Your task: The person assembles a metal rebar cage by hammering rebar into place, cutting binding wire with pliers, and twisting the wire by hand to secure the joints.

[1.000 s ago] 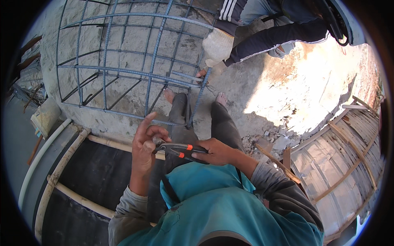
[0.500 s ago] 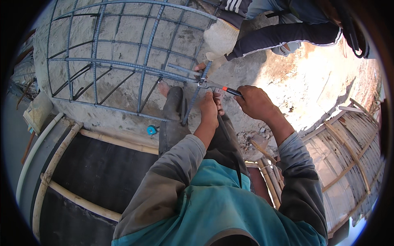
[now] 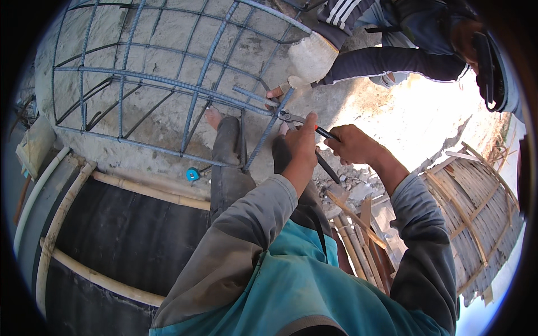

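Note:
Steel pincers [image 3: 289,117] with dark handles and orange accents have their jaws at a corner joint of the rebar cage [image 3: 190,88]. My right hand [image 3: 358,145] is closed around the end of one handle. My left hand [image 3: 302,140] is closed on the pincers nearer the jaws, and the other dark handle sticks out below it. The handles stand apart. Any wire at the joint is too small to make out. Beside the jaws, a co-worker's gloved hand [image 3: 311,59] reaches in, its bare fingertips at a short bar end.
A teal tape measure [image 3: 192,174] lies on the concrete left of my leg. Bamboo poles [image 3: 151,190] frame dark sheeting at the lower left. Bamboo and wood pieces [image 3: 358,246] and a slatted panel [image 3: 471,213] are at the right. The co-worker crouches at the upper right.
My left hand has moved up and right onto the pincers. My right hand has shifted right and slightly down; the second handle now shows farther right. The view has shifted slightly.

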Motion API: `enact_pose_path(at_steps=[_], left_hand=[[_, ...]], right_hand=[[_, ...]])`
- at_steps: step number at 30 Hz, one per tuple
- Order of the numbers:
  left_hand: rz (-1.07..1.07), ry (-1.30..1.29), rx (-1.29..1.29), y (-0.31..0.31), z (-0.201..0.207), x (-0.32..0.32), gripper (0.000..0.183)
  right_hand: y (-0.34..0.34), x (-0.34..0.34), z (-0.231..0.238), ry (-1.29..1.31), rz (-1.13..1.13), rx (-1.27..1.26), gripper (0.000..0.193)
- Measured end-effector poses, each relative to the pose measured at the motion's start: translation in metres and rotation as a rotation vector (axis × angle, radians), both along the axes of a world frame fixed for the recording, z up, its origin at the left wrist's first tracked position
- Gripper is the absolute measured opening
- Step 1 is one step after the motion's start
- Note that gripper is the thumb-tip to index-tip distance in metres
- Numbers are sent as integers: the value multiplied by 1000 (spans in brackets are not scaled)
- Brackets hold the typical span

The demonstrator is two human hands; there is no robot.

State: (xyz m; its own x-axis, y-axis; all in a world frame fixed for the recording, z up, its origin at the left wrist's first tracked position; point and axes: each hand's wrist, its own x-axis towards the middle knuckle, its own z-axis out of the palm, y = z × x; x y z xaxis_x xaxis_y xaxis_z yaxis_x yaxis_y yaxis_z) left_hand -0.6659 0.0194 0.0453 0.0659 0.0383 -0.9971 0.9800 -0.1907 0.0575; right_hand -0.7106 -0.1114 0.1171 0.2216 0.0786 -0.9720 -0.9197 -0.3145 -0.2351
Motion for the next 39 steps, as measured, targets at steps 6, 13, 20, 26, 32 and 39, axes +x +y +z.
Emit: enact_pose_path(at_steps=[6, 13, 20, 26, 32, 39], left_hand=[[-72, 133, -123, 31, -3, 10, 24], [-869, 188, -539, 89, -14, 126, 30], [-1012, 76, -574, 115, 1, 154, 38], [-1181, -818, -635, 116, 23, 77, 48], [-1622, -1461, -314, 82, -9, 138, 81], [-2022, -1744, -565, 57, -76, 173, 24]], right_hand=[[65, -44, 8, 156, -1254, 693, 37], [214, 71, 23, -17, -2177, 660, 11], [177, 63, 41, 107, -2025, 559, 12], [51, 16, 49, 47, -243, -6, 18], [-30, 82, 46, -15, 695, -89, 39], [-66, 144, 27, -81, 958, -55, 37]])
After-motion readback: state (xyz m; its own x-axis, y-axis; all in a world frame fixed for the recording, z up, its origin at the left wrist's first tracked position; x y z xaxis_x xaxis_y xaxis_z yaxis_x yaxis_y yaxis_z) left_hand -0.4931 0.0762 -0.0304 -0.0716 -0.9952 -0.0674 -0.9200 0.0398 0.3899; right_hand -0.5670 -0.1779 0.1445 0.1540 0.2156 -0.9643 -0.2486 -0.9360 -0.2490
